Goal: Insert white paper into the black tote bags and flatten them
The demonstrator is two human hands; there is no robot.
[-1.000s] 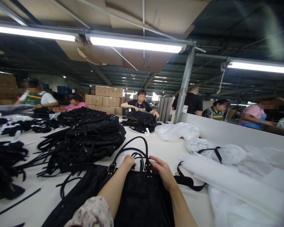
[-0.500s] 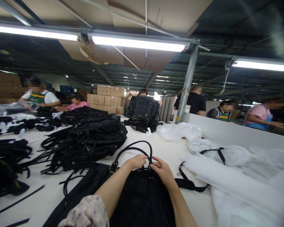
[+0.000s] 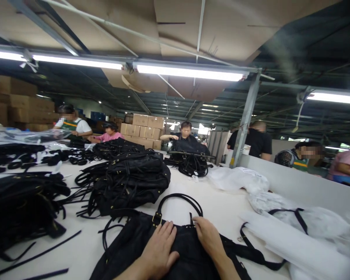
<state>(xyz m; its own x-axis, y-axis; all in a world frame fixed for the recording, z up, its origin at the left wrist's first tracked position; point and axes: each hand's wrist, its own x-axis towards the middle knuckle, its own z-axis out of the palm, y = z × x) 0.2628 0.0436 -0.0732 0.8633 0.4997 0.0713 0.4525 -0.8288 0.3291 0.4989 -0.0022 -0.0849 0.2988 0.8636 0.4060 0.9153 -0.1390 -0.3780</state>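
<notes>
The bag (image 3: 186, 251) lies on the surface (image 3: 224, 210), handles (image 3: 160, 207) upright. The left hand (image 3: 160, 249) rests flat on it, fingers extended, gripping nothing; the right hand (image 3: 208, 235) curls by a handle's base, grip unclear. Stacked bags (image 3: 131, 179) lie beyond.

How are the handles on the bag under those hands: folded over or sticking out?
Sticking out: the handles loop beyond the top of the black bag, white table showing through.
</notes>
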